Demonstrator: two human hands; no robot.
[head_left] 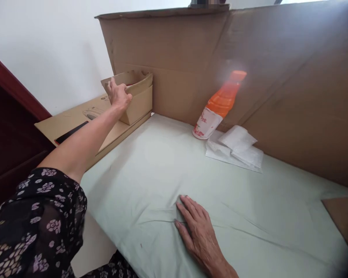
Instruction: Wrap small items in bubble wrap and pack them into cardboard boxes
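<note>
At the far left, my left hand (pixel 119 94) is on the near rim of a small open cardboard box (pixel 140 101), its fingers bent over the edge. Something reddish shows just inside that box, mostly hidden by its wall. My right hand (pixel 197 231) lies flat on the pale green cloth (pixel 156 162), fingers stretched out and holding nothing. Beyond it, an orange plastic bottle (pixel 217 106) with a white label leans against the cardboard wall. Folded clear bubble wrap (pixel 239 148) lies beside the bottle's base.
A tall cardboard panel (pixel 168 46) closes off the back and right of the cloth-covered surface. Under the small box, a flat printed carton (pixel 75 114) runs along the left edge. Another cardboard piece (pixel 343 216) sits at the right. Dark red wood (pixel 14 127) stands far left.
</note>
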